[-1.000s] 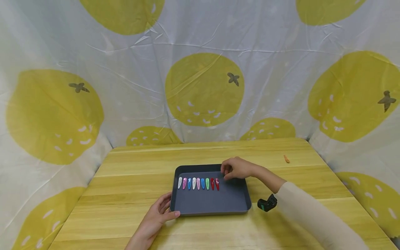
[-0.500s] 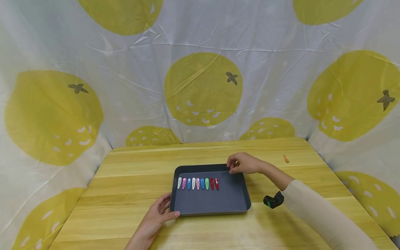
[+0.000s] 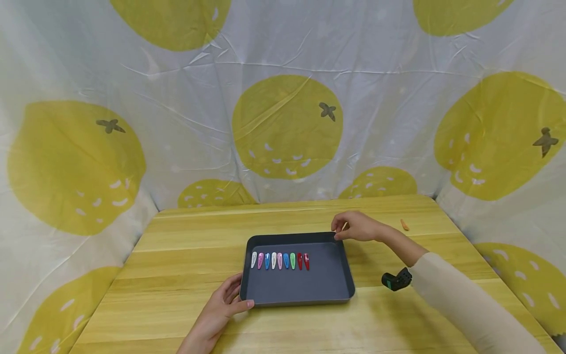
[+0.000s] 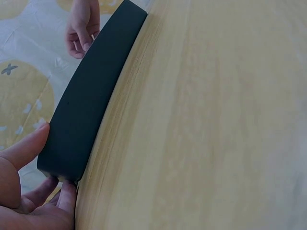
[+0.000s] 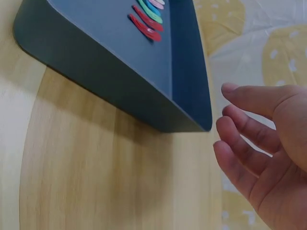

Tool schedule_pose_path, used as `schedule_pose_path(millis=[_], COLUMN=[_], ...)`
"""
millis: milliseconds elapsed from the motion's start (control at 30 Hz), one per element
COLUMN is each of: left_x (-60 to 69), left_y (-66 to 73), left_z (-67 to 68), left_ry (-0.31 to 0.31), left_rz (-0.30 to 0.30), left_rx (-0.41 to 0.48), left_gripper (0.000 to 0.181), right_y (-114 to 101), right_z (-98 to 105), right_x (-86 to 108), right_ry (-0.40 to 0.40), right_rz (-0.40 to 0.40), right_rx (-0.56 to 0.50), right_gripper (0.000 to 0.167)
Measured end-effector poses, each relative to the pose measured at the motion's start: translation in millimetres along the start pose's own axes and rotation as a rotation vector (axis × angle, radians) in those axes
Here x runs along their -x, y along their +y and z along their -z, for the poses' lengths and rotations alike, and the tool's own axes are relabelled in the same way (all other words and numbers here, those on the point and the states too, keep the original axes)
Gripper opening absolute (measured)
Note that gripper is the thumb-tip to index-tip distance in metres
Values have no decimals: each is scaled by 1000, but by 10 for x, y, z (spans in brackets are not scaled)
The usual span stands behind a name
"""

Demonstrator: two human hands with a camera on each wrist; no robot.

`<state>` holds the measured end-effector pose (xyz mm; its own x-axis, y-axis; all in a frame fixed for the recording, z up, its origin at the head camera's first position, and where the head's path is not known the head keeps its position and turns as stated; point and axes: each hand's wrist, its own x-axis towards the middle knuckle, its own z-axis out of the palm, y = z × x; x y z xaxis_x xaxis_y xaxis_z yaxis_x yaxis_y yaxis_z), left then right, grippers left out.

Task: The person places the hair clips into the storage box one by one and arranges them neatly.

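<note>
A dark grey tray (image 3: 300, 287) lies on the table with a row of hair clips (image 3: 280, 260) inside, in white, pink, blue, green and red. My left hand (image 3: 221, 305) grips its near left corner, thumb at the front wall and fingers round the side; the left wrist view shows the fingers (image 4: 67, 194) against the tray's end. Just beyond the far right corner is my right hand (image 3: 359, 226), loosely bent. In the right wrist view its thumb and fingers (image 5: 240, 143) stand apart from the tray corner and hold nothing.
An orange hair clip (image 3: 404, 224) lies on the wooden table (image 3: 199, 226) at the far right, beyond the right hand. A black device (image 3: 397, 279) hangs at the right wrist. Behind the table falls a lemon-print curtain (image 3: 185, 123).
My right hand has moved from over the tray, right of the red clips, back and to the right past the far right corner. The left hand and the clips stay put.
</note>
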<state>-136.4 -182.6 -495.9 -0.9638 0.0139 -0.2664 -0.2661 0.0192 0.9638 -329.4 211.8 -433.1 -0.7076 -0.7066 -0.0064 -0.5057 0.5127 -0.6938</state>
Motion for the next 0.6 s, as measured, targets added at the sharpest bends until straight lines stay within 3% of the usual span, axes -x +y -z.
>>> schedule_pose_path(millis=[600], left_x=[3], left_y=[6], left_z=[-7], left_ry=[-3], left_rz=[1], left_rx=[10], left_gripper=[88], right_y=[383], right_z=[355], right_x=[314], right_ry=[119], right_rz=[-167], right_rx=[-33], right_gripper=[22])
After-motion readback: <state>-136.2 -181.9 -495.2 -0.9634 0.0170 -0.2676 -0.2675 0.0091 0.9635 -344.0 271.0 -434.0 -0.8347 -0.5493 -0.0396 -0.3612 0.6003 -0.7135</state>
